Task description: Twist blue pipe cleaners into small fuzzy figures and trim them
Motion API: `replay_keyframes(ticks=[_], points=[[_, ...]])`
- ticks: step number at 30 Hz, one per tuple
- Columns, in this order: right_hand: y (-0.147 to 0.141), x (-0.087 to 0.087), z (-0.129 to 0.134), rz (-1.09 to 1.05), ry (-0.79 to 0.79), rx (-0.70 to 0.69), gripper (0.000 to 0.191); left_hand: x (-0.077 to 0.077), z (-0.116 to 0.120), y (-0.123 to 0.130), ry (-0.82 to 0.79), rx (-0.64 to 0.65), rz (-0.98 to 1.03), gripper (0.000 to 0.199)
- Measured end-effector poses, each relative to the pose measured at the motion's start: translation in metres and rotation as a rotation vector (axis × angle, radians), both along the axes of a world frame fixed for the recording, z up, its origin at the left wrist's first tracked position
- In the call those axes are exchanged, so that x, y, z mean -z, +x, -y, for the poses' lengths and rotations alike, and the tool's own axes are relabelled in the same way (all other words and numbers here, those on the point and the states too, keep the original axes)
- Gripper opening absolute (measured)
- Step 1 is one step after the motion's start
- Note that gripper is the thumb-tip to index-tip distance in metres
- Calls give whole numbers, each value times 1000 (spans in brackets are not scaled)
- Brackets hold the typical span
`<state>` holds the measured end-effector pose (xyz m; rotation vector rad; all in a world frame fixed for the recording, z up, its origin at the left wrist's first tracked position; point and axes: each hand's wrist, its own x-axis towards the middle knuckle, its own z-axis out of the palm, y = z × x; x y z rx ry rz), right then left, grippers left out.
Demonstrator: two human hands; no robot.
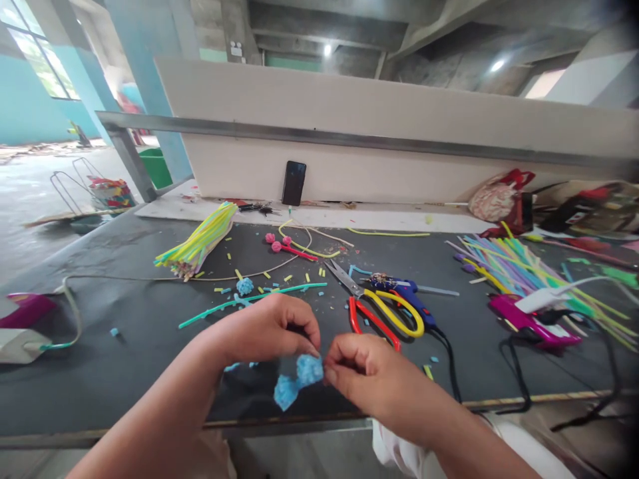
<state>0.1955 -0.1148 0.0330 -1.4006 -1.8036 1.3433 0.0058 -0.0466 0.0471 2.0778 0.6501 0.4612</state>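
Observation:
Two joined blue pipe-cleaner balls (298,381) hang just above the table's front edge, between my hands. The fingertips of my left hand (279,322) are pinched at the top of the right-hand ball. My right hand (357,369) pinches at that ball's right side, its fingers closed together. Exactly where each fingertip grips is partly hidden. Beyond my left hand lie a loose blue ball (244,286) and a long teal pipe cleaner (214,315). Scissors with yellow handles (394,309) rest past my right hand, beside red-handled pliers (372,322).
A blue glue gun (407,291) with a black cord lies behind the scissors. A yellow pipe-cleaner bundle (200,239) is at the back left, a mixed-colour bundle (524,266) at the right. A phone (294,183) leans on the back board. Purple power strips (529,321) flank the table; cut bits are scattered.

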Motion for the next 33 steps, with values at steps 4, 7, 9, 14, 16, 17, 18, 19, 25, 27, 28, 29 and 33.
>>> replay_keyframes(ticks=[4,7,9,14,16,17,18,19,25,27,28,29,33], points=[[-10,11,5,277,300,8,16,-28,11,15,310,44,-418,13],[-13,20,0,249,402,127,16,-33,33,38,551,-178,-672,17],[-13,22,-6,129,389,275,18,-21,47,49,666,-414,-604,21],[-17,19,-11,-568,-135,510,23,33,64,55,942,-620,-149,29],[-21,17,-6,-810,-249,519,27,48,68,52,1044,-630,93,24],[-23,16,-3,-914,-278,522,29,51,70,51,1036,-643,179,22],[-24,15,1,-1009,-304,520,31,53,71,50,985,-666,252,19],[-25,15,4,-1091,-334,506,32,52,72,50,888,-710,305,16],[-25,18,10,-1304,-491,317,30,37,66,45,168,-861,338,9],[-27,21,10,-1281,-481,314,28,34,64,43,126,-779,305,9],[-28,23,10,-1247,-464,323,27,33,64,41,114,-753,289,13],[-29,24,10,-1201,-441,330,26,33,64,39,101,-739,277,17],[-28,24,10,-946,-350,264,28,32,65,33,82,-797,239,24]])
